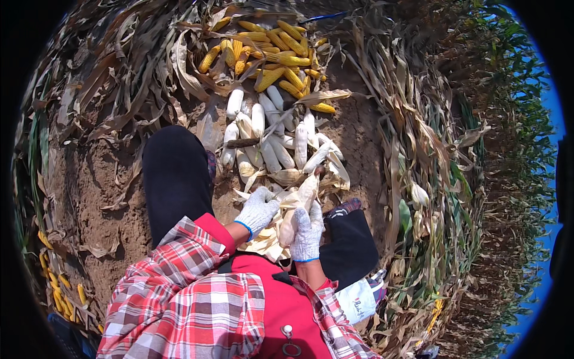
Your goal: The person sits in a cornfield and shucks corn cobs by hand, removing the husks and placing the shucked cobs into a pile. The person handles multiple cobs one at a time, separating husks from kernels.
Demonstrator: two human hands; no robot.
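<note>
I sit on the ground with a corn ear (307,190) in pale, partly loosened husk between my hands. My right hand (307,234), in a white knit glove with a blue cuff, is closed around the ear's near part. My left hand (258,210), gloved the same way, is closed at the left edge of the husk (288,203); its fingertips are partly hidden. Loose husk leaves (263,244) lie in my lap below both hands. Just beyond is a pile of white corn ears (269,152), mostly bare, a few still with husk.
Yellow corn ears (272,57) are heaped behind the white ones. More yellow ears (60,293) lie at the lower left. Dry stalks and leaves (418,149) cover the ground on both sides, around brown soil (101,191). Standing corn plants (514,179) line the right.
</note>
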